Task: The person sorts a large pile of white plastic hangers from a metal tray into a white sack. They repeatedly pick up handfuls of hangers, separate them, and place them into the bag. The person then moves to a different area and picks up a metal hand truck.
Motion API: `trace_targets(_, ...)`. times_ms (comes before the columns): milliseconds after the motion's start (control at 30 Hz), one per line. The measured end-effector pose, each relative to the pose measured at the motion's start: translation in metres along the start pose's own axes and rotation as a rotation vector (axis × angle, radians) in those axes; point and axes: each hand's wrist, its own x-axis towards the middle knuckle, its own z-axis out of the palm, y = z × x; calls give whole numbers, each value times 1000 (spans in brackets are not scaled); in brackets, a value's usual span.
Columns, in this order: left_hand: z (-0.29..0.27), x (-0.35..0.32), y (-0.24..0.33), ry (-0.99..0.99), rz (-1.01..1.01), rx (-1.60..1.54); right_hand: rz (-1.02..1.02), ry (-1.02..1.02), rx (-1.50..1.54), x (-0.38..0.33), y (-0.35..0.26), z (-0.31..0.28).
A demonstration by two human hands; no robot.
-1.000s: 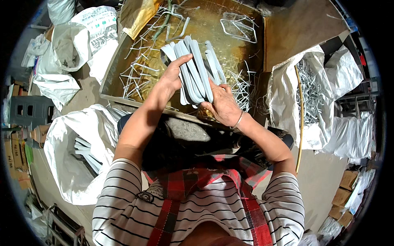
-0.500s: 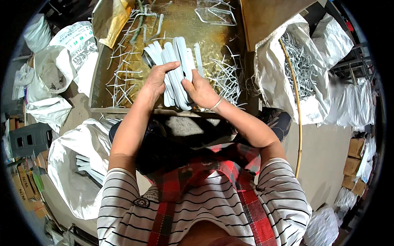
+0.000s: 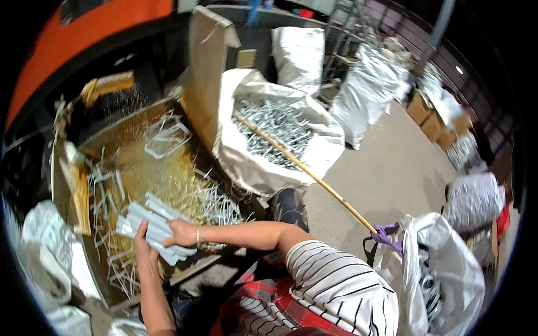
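A bundle of long, light grey flat strips [image 3: 147, 217] is gripped between my two hands above a shallow metal trough [image 3: 193, 270]. My left hand [image 3: 145, 245] closes on the near left side of the bundle, its thumb up along the strips. From the right, my right hand [image 3: 182, 232] wraps the other side, a thin bracelet at its wrist. Beneath the bundle, yellowish-brown liquid [image 3: 137, 179] covers part of the trough. Thin white bent rods [image 3: 221, 207] lie in a heap at its right side, and a bent wire frame [image 3: 168, 140] rests toward the far end.
Right of the trough stands a white sack [image 3: 325, 134] full of small grey metal pieces [image 3: 274, 134]. A bamboo pole [image 3: 325, 185] slants from it to another white sack [image 3: 465, 269] with a purple tie [image 3: 388, 238]. Cardboard boxes [image 3: 428, 115] are stacked farther right; an orange machine [image 3: 95, 33] rises far left.
My view has swung to the right, so the trough and hands now sit lower left and more sacks show. Both hands still hold the bundle of strips.
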Motion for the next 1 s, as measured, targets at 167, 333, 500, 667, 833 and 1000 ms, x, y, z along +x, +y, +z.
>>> trace_targets(167, -11, 8, 4, -338, 74, -16, -215, -46, 90, -19, -8, -15)
trace_targets(333, 21, -12, 1, -574, 104, -34, -306, -106, 311, -28, 7, -9)
trace_targets(500, 13, -5, -2, -566, 46, -159, -231, -235, 298, -33, 2, -30)
trace_targets(667, 29, 10, -12, -305, 92, 66, -170, -25, 215, -30, 31, -26)
trace_targets(833, 8, 33, -7, -6, 288, 444, -33, 292, -25, -17, 57, -19)
trace_targets(1000, -47, 55, -29, 235, 114, 1708, -61, -38, -348, -35, 88, -42)
